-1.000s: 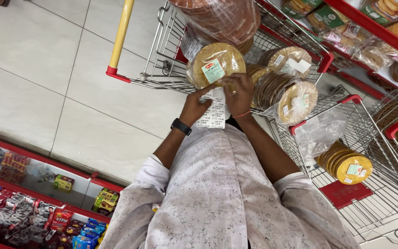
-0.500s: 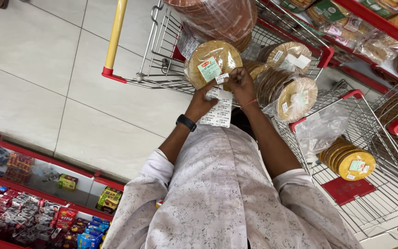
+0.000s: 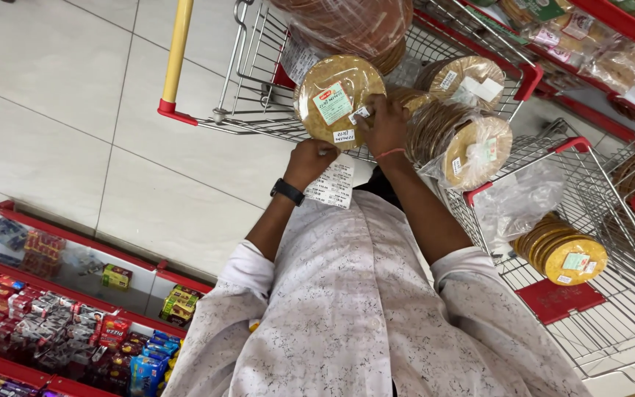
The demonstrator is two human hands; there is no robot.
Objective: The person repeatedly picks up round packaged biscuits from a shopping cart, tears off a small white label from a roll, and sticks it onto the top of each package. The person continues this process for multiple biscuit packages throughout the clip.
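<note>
Overhead, right hand (image 3: 385,121) presses round packet (image 3: 338,99); left hand (image 3: 310,158) grips label sheet (image 3: 330,184).

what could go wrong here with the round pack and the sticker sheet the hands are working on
The round pack leans against the cart's wire edge with only the right hand steadying it, so it might tip or slide off. The left hand pinches the sticker sheet loosely below; it could drop to the tiled floor. The small sticker under the right fingers may go on crooked or overlap the green label.
</note>
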